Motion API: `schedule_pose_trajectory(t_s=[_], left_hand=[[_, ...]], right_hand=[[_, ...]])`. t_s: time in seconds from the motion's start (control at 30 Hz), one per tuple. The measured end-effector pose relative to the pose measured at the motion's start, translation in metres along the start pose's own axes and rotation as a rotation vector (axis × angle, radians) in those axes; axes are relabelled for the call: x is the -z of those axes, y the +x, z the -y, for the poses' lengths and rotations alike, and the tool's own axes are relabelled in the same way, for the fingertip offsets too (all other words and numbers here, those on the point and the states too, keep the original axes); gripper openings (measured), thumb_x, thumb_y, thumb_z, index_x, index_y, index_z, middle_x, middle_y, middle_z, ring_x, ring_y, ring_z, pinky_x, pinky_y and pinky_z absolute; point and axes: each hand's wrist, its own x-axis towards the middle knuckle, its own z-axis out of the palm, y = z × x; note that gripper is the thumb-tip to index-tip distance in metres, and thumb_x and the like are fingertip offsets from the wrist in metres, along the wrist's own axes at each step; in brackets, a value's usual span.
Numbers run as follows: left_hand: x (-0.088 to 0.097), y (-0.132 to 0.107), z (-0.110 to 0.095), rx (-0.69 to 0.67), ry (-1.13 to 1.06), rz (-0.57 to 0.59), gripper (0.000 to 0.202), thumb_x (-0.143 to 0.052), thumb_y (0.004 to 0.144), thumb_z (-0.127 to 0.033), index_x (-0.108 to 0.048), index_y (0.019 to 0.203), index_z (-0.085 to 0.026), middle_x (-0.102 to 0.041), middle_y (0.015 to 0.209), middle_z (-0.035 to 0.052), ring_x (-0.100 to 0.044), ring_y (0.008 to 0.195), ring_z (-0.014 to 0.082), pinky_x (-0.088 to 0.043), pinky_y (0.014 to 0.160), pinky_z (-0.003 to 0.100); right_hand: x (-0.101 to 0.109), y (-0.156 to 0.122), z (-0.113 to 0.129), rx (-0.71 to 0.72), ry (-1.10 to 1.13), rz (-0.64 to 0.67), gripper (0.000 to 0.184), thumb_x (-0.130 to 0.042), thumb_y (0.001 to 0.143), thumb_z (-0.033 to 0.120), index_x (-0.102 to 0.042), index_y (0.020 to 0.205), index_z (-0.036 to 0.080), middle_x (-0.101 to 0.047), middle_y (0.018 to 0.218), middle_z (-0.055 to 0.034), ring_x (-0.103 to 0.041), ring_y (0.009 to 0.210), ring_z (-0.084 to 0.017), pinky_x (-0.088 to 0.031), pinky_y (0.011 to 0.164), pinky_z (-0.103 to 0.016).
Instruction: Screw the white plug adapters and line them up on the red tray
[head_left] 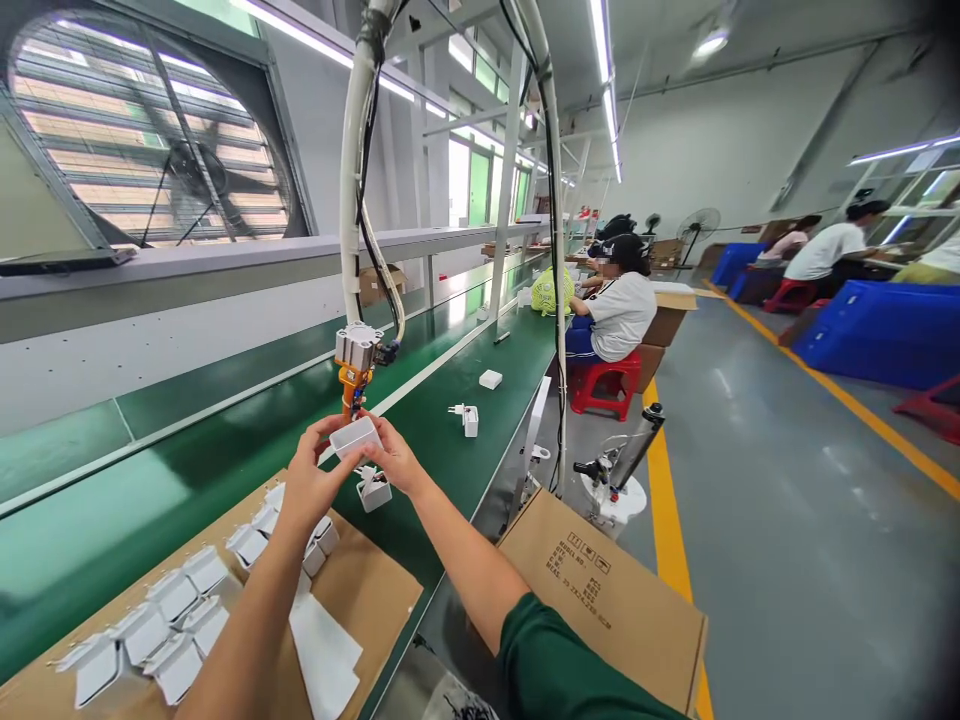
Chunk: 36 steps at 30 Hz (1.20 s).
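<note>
A small white plastic case point(355, 437) is held between both hands just below the tip of a hanging tool with a metal block and orange body point(355, 372). My left hand point(321, 462) grips the case's left side, its thumb at the lower edge. At the right side, my right hand point(390, 452) has its fingers closed on the same case. Just below the hands, a white case with small parts in it point(374, 493) stands on the green belt. Rows of white cases with raised flaps point(174, 596) lie on a cardboard sheet point(390, 585) around my left forearm.
Further along the green belt point(427, 455) are a white plug-like piece point(466, 418) and a white block point(490, 379). White paper point(324, 650) lies on the cardboard. A carton point(600, 600) stands right of the belt. A co-worker point(619, 310) sits on a red stool point(609, 385).
</note>
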Motion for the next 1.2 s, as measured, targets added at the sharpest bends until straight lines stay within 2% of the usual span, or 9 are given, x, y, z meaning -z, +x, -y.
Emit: schedule_pose_trajectory(t_s=[0.13, 0.23, 0.37, 0.47, 0.57, 0.77, 0.87, 1.03, 1.2], left_hand=[[-0.001, 0.005, 0.008, 0.045, -0.097, 0.028, 0.061, -0.071, 0.076, -0.060, -0.058, 0.121, -0.021, -0.064, 0.131, 0.0138, -0.059, 0.128, 0.0329, -0.048, 0.109, 0.049], [-0.006, 0.018, 0.009, -0.015, 0.031, -0.012, 0.064, -0.071, 0.076, -0.058, -0.055, 0.128, -0.024, -0.062, 0.137, 0.0133, -0.054, 0.135, 0.0340, -0.038, 0.117, 0.055], [-0.016, 0.038, 0.003, -0.004, 0.063, -0.082, 0.066, -0.073, 0.073, -0.057, -0.057, 0.128, -0.025, -0.068, 0.126, 0.0125, -0.059, 0.127, 0.0364, -0.039, 0.115, 0.060], [-0.023, 0.050, 0.004, 0.019, 0.074, -0.056, 0.059, -0.074, 0.071, -0.058, -0.062, 0.119, -0.026, -0.072, 0.115, 0.0092, -0.063, 0.120, 0.0376, -0.041, 0.114, 0.062], [-0.026, 0.058, 0.011, -0.011, 0.123, -0.043, 0.059, -0.073, 0.074, -0.059, -0.061, 0.122, -0.027, -0.073, 0.113, 0.0068, -0.063, 0.120, 0.0373, -0.041, 0.114, 0.063], [-0.026, 0.066, 0.022, 0.021, 0.089, -0.035, 0.064, -0.070, 0.077, -0.061, -0.059, 0.127, -0.023, -0.070, 0.122, 0.0125, -0.064, 0.121, 0.0341, -0.044, 0.112, 0.057], [-0.024, 0.065, 0.022, 0.028, 0.092, -0.059, 0.062, -0.069, 0.079, -0.061, -0.060, 0.127, -0.023, -0.071, 0.123, 0.0120, -0.063, 0.122, 0.0329, -0.043, 0.112, 0.056], [-0.018, 0.060, 0.020, 0.024, 0.084, -0.038, 0.060, -0.070, 0.078, -0.061, -0.061, 0.126, -0.024, -0.071, 0.122, 0.0102, -0.063, 0.121, 0.0311, -0.041, 0.113, 0.054], [-0.015, 0.057, 0.024, 0.001, 0.125, -0.077, 0.059, -0.070, 0.078, -0.060, -0.062, 0.125, -0.025, -0.071, 0.122, 0.0092, -0.063, 0.120, 0.0311, -0.042, 0.112, 0.052]], right_hand=[[0.005, 0.000, -0.008, -0.014, -0.047, -0.075, 0.060, -0.060, 0.091, 0.058, -0.052, 0.135, 0.018, -0.060, 0.135, -0.0132, -0.061, 0.118, -0.026, -0.048, 0.106, -0.052], [0.009, 0.002, -0.009, -0.030, -0.095, -0.072, 0.057, -0.054, 0.095, 0.058, -0.054, 0.134, 0.017, -0.063, 0.129, -0.0125, -0.064, 0.112, -0.024, -0.052, 0.101, -0.051], [0.017, 0.007, 0.000, -0.048, -0.186, -0.016, 0.054, -0.058, 0.094, 0.055, -0.056, 0.133, 0.018, -0.064, 0.130, -0.0124, -0.064, 0.114, -0.024, -0.051, 0.104, -0.051], [0.033, 0.011, 0.015, -0.063, -0.263, 0.000, 0.047, -0.066, 0.091, 0.046, -0.061, 0.128, 0.018, -0.065, 0.128, -0.0109, -0.064, 0.114, -0.024, -0.053, 0.102, -0.050], [0.071, 0.014, 0.033, -0.075, -0.341, -0.135, 0.038, -0.067, 0.091, 0.039, -0.064, 0.121, 0.016, -0.066, 0.125, -0.0096, -0.065, 0.112, -0.023, -0.055, 0.099, -0.048], [0.201, 0.010, 0.061, -0.169, -0.501, -0.820, 0.042, -0.060, 0.095, 0.043, -0.057, 0.129, 0.017, -0.060, 0.130, -0.0110, -0.062, 0.114, -0.024, -0.056, 0.096, -0.047], [0.250, 0.004, 0.061, -0.298, -0.564, -1.012, 0.041, -0.061, 0.095, 0.041, -0.058, 0.127, 0.017, -0.062, 0.127, -0.0105, -0.064, 0.109, -0.023, -0.058, 0.092, -0.045], [0.289, 0.003, 0.041, -0.469, -0.669, -1.123, 0.038, -0.062, 0.095, 0.039, -0.059, 0.125, 0.016, -0.063, 0.124, -0.0100, -0.065, 0.106, -0.022, -0.059, 0.090, -0.043], [0.306, 0.015, 0.025, -0.480, -0.817, -1.150, 0.038, -0.062, 0.095, 0.039, -0.059, 0.125, 0.016, -0.063, 0.123, -0.0100, -0.065, 0.104, -0.021, -0.059, 0.088, -0.042]])
